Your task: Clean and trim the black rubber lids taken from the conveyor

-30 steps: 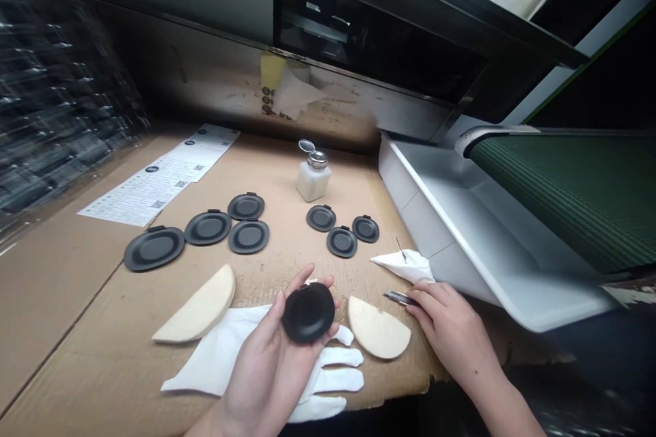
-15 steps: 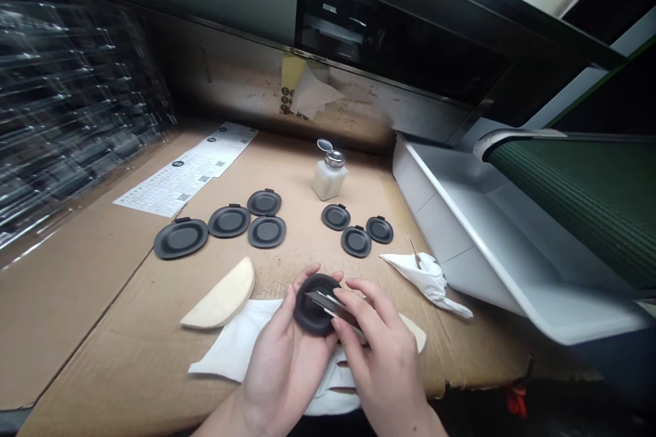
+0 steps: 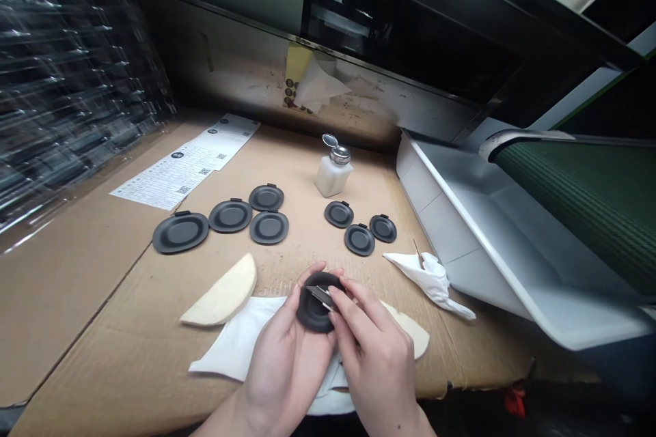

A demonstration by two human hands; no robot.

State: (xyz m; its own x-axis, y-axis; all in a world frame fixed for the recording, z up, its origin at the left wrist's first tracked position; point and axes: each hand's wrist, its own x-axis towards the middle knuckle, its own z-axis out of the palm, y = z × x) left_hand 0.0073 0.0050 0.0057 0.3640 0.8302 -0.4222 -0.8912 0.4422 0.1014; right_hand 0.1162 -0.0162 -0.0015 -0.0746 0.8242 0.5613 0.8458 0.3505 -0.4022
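In the head view my left hand [image 3: 287, 348] is closed around a round black plastic part [image 3: 313, 317], cupping it with the dished side up. My right hand [image 3: 376, 348] pinches a slim tool with a flat pointed metal blade [image 3: 318, 295], which looks like a utility knife blade. Its tip lies over the inside of the black part; whether it touches cannot be made out. Most of the tool's handle is hidden by my fingers. Under my hands lies a white cloth [image 3: 240, 341], with a cream half-round pad [image 3: 225, 293] to its left and another pale pad [image 3: 413, 331] partly behind my right hand.
Several black lids [image 3: 230, 216] with small tabs lie in two groups on the cardboard. Behind them stands a pump bottle [image 3: 333, 174] with its cap raised. Printed sheets [image 3: 179, 167], stacked clear trays [image 3: 76, 82], a crumpled white cloth [image 3: 428, 280] and a grey bin [image 3: 461, 239] surround the area.
The blade has shifted slightly within the black part, and my right hand sits a little closer over it. The camera view has moved slightly. Both hands keep their hold.
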